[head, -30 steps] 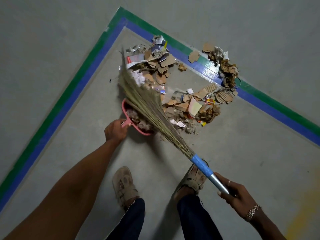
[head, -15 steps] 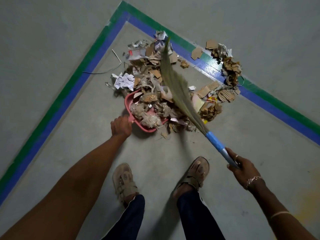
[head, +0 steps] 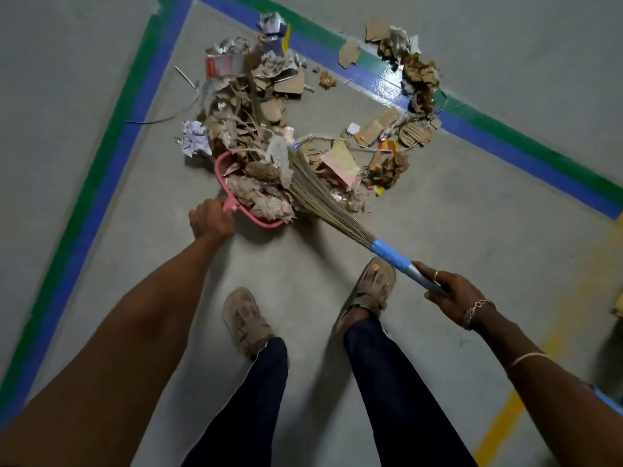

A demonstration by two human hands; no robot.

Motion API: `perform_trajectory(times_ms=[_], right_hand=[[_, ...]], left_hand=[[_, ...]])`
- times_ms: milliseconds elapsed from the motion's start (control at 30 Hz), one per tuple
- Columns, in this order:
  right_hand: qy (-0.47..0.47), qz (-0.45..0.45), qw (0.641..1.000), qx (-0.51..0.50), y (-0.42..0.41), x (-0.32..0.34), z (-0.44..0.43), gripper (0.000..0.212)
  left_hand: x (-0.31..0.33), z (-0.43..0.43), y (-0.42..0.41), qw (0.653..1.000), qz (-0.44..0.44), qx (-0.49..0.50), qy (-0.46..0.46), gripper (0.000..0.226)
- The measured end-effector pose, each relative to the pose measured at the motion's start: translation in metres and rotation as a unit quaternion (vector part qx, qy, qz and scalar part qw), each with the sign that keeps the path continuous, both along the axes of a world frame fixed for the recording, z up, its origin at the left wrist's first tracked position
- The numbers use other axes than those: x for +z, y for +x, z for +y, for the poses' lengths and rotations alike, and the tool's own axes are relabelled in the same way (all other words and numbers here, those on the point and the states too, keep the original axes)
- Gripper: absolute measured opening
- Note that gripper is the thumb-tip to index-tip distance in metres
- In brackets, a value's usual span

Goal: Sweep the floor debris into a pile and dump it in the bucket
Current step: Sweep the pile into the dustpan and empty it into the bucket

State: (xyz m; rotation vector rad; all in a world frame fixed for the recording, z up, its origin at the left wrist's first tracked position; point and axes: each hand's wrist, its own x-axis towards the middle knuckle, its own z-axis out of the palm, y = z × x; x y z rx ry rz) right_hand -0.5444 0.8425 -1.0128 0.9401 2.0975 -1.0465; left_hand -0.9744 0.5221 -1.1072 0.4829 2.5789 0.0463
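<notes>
A pile of torn cardboard and paper scraps (head: 269, 106) lies on the grey floor in the corner of the taped lines. A pink dustpan (head: 222, 176) sits at the pile's near edge, heaped with scraps. My left hand (head: 210, 219) grips its handle. My right hand (head: 451, 293) holds the metal handle of a grass broom (head: 323, 203) just behind its blue collar. The bristles lie across the debris at the pan's mouth. No bucket is in view.
Green and blue floor tape (head: 111, 143) forms a corner around the pile; more scraps (head: 418, 79) lie on the right stripe. A yellow line (head: 505, 419) runs at the lower right. My two sandalled feet (head: 246, 321) stand just behind the pan.
The broom swung from the left of the pile over to its right and pulled back toward the pan. More scraps are in the dustpan. The view moved closer to the pile.
</notes>
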Motion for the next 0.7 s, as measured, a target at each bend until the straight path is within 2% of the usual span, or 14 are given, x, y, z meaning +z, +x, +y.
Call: perform_trajectory(times_ms=[133,333,567,700], right_hand=[[0.003,0.014,0.999,-0.05,0.024,0.023,-0.012,0.079],[0.019,0.059,0.99,-0.128,0.044,0.083,-0.039,0.075],[0.062,0.107,0.98,-0.155,0.036,0.17,-0.062,0.076],[0.078,0.125,0.978,-0.151,0.028,0.215,-0.08,0.077]], left_hand=[[0.014,-0.014,0.003,1.0,-0.005,-0.001,0.022,0.049],[0.062,-0.016,0.012,0.994,-0.017,0.07,0.082,0.053],[0.152,-0.013,0.008,0.993,-0.001,0.058,0.104,0.029],[0.203,-0.027,0.001,0.991,0.002,0.063,0.116,0.03]])
